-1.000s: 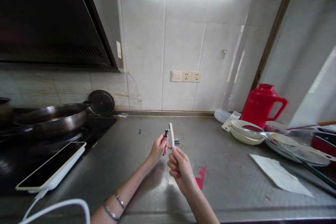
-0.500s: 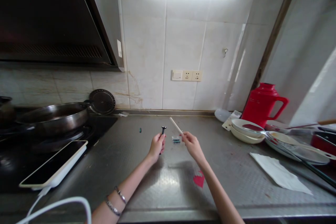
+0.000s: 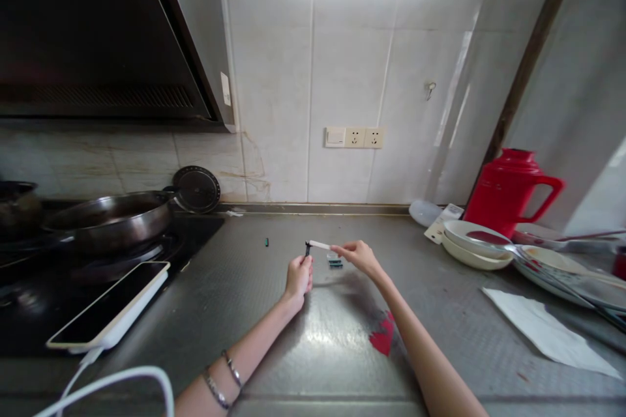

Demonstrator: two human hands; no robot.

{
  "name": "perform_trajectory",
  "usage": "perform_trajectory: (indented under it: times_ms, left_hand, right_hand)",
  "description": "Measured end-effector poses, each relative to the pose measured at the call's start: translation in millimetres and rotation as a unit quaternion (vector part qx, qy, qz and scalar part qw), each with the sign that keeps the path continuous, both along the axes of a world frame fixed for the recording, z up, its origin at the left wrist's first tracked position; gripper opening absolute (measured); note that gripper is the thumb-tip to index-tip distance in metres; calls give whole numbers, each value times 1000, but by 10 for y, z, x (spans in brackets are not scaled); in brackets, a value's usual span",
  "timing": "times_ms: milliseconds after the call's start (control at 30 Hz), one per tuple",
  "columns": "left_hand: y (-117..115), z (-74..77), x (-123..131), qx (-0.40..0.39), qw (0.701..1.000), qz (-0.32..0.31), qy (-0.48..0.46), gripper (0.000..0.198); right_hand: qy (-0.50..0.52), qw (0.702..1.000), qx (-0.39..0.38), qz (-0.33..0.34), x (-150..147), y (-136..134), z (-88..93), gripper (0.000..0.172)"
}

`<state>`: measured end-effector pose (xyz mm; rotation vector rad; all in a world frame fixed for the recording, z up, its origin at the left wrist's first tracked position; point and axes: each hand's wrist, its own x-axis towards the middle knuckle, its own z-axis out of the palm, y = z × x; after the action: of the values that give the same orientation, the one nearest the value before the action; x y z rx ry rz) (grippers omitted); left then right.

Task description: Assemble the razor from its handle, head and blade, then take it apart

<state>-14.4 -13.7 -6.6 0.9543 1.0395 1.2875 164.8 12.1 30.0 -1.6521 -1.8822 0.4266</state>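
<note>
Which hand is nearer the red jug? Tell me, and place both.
Right. The right hand holds the white stick mid-counter, on the red jug's side but well short of it. The left hand, gripping a small dark piece, is farther away.

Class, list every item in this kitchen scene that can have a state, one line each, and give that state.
Left hand: closed around a small dark tool, held upright.
Right hand: pinching a white stick, its tip at the tool's head.
Phone: screen dark, cable plugged in.
Pan: sitting on the stove.
Red jug: lid on, upright.
Bowls: stacked.
Napkin: lying flat.
</note>
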Motion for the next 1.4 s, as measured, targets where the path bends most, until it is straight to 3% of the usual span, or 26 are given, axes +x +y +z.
perform_trajectory:
  times_ms: [100, 333, 533, 733, 967, 1133, 1400]
  left_hand:
    - [17, -2, -13, 5, 1000, 14, -1, 27]
    - [-4, 14, 9, -4, 1000, -13, 21, 30]
    - [-19, 85, -8, 18, 1000, 11, 12, 29]
    - [-46, 50, 32, -2, 999, -15, 30, 29]
    - [-31, 93, -9, 32, 999, 18, 20, 31]
    - [-63, 70, 33, 12, 999, -9, 39, 30]
    - [-39, 18, 22, 39, 998, -8, 42, 30]
  right_hand:
    - [16, 1000, 4, -9, 102, 0, -19, 58]
    - [34, 998, 44, 24, -51, 49, -63, 55]
    - [26, 999, 41, -1, 98, 23, -52, 57]
    - [43, 997, 58, 14, -30, 35, -49, 56]
    - [40, 998, 51, -9, 114, 33, -49, 58]
    - [63, 996, 61, 27, 3, 35, -51, 59]
    - [78, 996, 50, 18, 91, 13, -43, 59]
